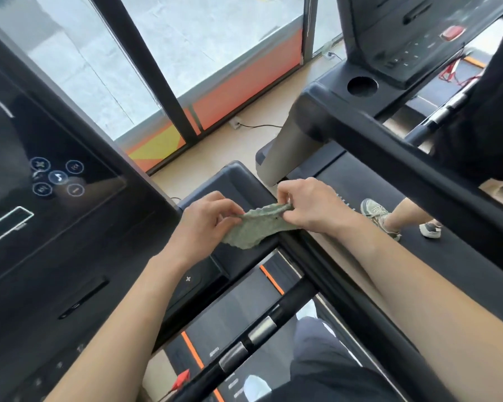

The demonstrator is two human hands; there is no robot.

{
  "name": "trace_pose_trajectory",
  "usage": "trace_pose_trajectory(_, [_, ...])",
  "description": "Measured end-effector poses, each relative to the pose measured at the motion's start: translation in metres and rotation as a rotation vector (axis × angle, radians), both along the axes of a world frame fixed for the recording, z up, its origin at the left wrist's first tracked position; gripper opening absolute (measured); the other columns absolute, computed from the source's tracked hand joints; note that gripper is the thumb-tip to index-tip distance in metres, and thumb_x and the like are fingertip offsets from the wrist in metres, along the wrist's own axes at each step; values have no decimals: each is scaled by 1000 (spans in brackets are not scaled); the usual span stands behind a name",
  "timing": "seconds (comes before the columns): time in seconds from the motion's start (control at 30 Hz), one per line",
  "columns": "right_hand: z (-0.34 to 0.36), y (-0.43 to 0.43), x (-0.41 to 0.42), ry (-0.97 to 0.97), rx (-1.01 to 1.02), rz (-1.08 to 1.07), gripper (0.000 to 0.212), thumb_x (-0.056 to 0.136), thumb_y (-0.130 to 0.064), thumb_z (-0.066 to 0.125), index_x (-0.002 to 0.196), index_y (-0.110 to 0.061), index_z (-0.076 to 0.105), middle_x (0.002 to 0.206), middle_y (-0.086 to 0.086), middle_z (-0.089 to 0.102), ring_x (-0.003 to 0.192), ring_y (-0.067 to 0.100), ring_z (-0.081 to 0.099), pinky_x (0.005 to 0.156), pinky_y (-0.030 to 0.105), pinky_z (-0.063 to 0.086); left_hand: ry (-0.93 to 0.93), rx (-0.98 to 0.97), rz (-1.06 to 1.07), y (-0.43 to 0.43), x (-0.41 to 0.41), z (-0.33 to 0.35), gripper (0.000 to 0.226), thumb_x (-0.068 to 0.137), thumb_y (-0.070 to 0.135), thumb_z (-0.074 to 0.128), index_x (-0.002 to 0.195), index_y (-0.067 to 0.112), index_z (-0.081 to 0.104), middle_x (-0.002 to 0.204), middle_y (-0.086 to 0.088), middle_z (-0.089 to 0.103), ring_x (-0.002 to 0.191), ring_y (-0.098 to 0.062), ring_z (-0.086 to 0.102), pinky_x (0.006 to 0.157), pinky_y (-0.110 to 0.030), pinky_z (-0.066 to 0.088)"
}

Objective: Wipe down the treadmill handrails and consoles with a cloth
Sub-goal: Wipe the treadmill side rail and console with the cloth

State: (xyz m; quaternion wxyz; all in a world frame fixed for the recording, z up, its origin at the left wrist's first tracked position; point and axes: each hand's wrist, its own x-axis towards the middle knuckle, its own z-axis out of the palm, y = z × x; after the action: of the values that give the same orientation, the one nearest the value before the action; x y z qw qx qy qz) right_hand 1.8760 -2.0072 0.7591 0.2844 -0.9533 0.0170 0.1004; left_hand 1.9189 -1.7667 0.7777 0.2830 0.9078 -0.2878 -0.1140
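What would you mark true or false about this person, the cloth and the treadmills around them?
1. The left hand and the right hand both pinch the green cloth. True.
2. The green cloth is pressed flat against the console screen. False: it is held up between the two hands, to the right of the screen and apart from it.
3. A bottle stands in the neighbouring treadmill's round cup holder. False: the cup holder shows only a dark hollow with nothing in it.
4. Another person's shoes stand on the neighbouring treadmill's belt. True.
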Motion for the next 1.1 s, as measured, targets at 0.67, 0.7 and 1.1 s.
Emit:
trace_pose_trajectory(0.67, [-39,21,-50,-15,134,-246,19,74,-18,66,90,-27,70,72,-11,54,81,22,63,74,34,51,-148,139,76,15,-52,-60,3,82,31,71,81,29,74,81,12,66,78,-19,57,69,-40,52])
trace_pose_trajectory(0.7, [-43,24,-55,-16,91,-295,15,75,-20,66,88,-26,71,70,-10,54,80,24,63,70,33,48,-112,161,83,13,-55,-65,6,79,35,69,78,31,72,79,13,64,77,-17,54,68,-39,51])
trace_pose_trajectory(1.1, [-65,40,-4,66,-1,20,80,100,-34,57,161,-17,10,170,4,4,155,18,13,120,33,25,-205,449,-86,-28,0,-97,66,108,47,20,163,15,7,170,-10,-2,158,-24,-2,128,-41,7])
